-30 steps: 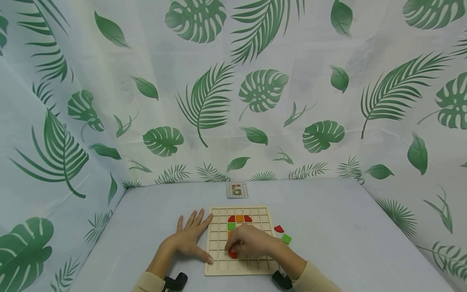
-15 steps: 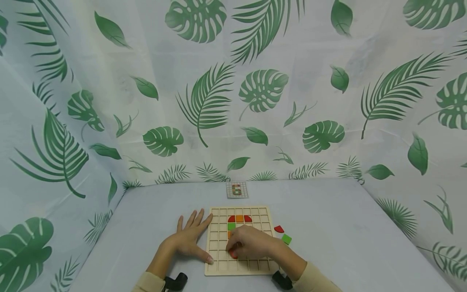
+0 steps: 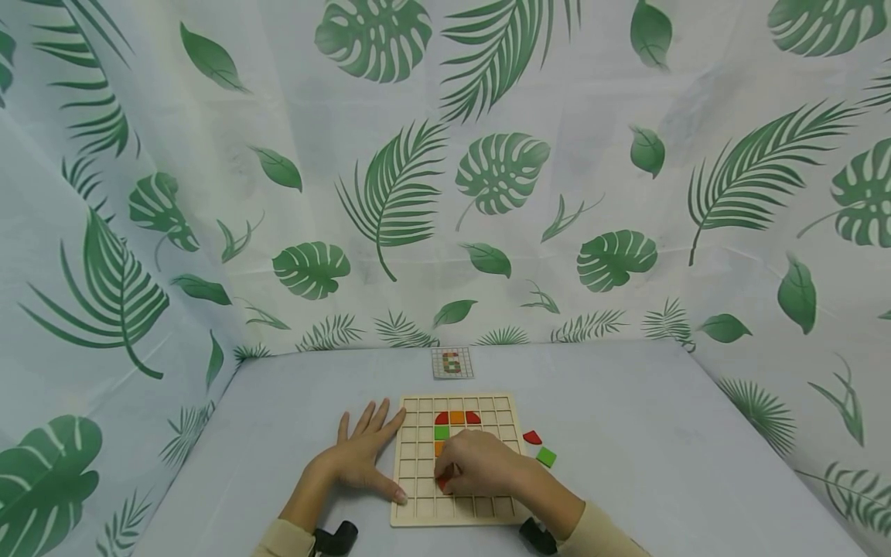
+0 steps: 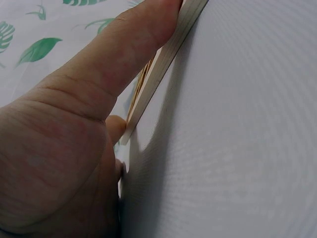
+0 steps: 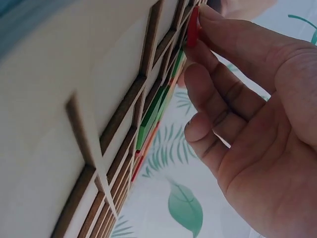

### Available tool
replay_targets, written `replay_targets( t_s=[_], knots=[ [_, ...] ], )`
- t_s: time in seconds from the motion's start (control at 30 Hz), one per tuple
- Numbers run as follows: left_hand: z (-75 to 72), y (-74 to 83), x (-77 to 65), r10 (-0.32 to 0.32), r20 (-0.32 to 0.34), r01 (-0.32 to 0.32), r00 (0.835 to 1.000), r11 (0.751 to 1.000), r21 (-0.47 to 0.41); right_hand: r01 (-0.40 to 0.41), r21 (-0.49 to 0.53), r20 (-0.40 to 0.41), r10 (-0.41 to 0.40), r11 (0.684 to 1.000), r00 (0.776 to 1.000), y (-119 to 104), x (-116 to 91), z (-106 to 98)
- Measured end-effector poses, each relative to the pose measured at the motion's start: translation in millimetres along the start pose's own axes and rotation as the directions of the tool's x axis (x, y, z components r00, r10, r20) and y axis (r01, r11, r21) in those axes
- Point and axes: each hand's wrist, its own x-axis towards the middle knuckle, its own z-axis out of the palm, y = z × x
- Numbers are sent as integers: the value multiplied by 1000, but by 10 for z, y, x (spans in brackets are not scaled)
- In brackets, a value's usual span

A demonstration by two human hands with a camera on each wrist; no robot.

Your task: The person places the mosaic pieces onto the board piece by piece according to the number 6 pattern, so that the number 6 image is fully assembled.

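A wooden grid board (image 3: 418,503) lies on the table. My right hand (image 3: 483,464) is over its lower middle, pinching a red quarter-round tile (image 5: 192,27) between thumb and index finger, close over the cells. In the board sit two red corner tiles with an orange square (image 3: 456,417) between them. Below them in the left column come a green square (image 3: 442,432) and another orange tile (image 3: 439,449); my right hand hides part of the pattern. My left hand (image 3: 362,456) lies with fingers spread at the board's left side, its thumb on the edge.
Right of the board lie a loose red quarter-round tile (image 3: 532,437) and a loose green square (image 3: 546,457). Behind the board is a small card (image 3: 452,362) printed with a coloured 6 on a grid. A leaf-patterned cloth (image 3: 487,193) hangs at the back and sides.
My right hand has shifted slightly to the right over the board, and the red tile in its fingers has turned a little. My left hand has stayed put.
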Motion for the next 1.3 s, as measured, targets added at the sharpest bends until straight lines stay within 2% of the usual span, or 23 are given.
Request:
replay_targets(
  t_s=[0.2, 0.67, 0.97, 1.3],
  knots=[
    [3, -9, 2, 3, 3, -3, 1000, 1000, -5, 4, -27, 2, -4, 1000, 1000, -15, -3, -8],
    [0, 1, -2, -1, 7, 1, 1000, 1000, -1, 17, -8, 6, -17, 1000, 1000, 40, -28, 3],
    [1, 0, 7, -7, 8, 7, 1000, 1000, 2, -21, 49, -86, 26, 999, 996, 138, -154, -197],
    [-12, 26, 2, -18, 8, 18, 1000, 1000, -2, -74, 103, -157, 90, 992, 984, 389, -341, -380]
  ],
)
